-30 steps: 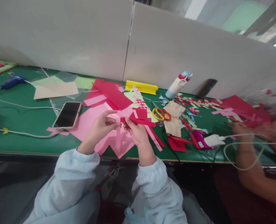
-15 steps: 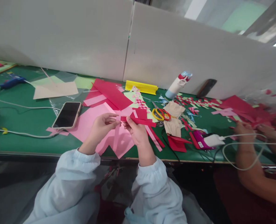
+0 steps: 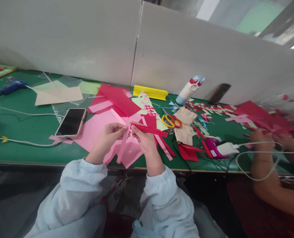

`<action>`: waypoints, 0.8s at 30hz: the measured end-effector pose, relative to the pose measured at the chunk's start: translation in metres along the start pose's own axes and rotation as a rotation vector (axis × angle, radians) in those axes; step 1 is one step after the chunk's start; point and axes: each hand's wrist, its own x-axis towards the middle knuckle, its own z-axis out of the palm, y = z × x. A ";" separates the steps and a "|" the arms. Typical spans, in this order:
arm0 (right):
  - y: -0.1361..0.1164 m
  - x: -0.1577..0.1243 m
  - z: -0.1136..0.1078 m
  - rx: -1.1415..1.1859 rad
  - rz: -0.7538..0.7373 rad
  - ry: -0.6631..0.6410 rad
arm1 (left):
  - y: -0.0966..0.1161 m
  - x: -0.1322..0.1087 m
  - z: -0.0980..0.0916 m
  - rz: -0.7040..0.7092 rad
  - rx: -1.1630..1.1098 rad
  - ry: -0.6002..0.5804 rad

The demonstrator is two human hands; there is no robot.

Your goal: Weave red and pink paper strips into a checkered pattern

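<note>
On the right of our green tabletop (image 3: pixel 25 129), pale patch on magenta box (image 3: pixel 208 147): too small to read. By the near edge, above pink sheets (image 3: pixel 87 132), our left hand (image 3: pixel 111 134) pinches a pink strip (image 3: pixel 122 147), our right hand (image 3: pixel 143 139) a red strip (image 3: pixel 154 130). White cables (image 3: pixel 25 142) cross at left; grey partition (image 3: pixel 62 39) backs the far edge.

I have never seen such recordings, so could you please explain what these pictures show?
There is no machine, only bare hands. All pictures come from one camera worn on the worker's head, looking forward and down. The left hand holds a pink strip; the right hand holds narrow red paper. On the green table lie pink sheets, red sheets, a phone and scissors; a bottle is near the grey panel. The hand at far right belongs to another person.
</note>
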 end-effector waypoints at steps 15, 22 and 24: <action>0.003 0.003 0.006 0.060 0.007 0.103 | -0.004 -0.002 0.006 0.075 0.038 0.023; 0.004 0.004 0.002 -0.038 0.008 0.137 | -0.003 -0.001 0.006 0.037 0.086 -0.014; 0.004 0.004 0.001 -0.053 0.002 0.132 | -0.004 -0.001 0.004 0.043 0.125 -0.009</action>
